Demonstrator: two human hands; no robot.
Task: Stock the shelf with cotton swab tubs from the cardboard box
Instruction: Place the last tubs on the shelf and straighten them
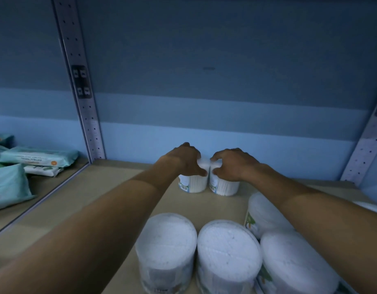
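Gripping 2 upright tubs [192,183] side by side, left hand [186,159] and right hand [232,164] each curl over 1 lid; seemingly 4 more tubs [229,247] stand nearer on the shelf [111,187].

Cotton swab tubs on the shelf board [94,200]: six in view.
- Two at the back of the board, side by side: left back tub [193,183], right back tub [224,186].
- Four at the front of the board: front-left tub [165,240], front-middle tub [229,251], front-right tub [293,264], and one tub behind it [266,211].

Hands: two, left hand [187,160] and right hand [232,164], one gripping each back tub.

Wipe packs beyond the board's left edge: at least four, teal and white; topmost pack [37,157]. Exact count unclear, some cut off.

Perforated uprights behind the board: two, left upright [81,85], right upright [363,153].
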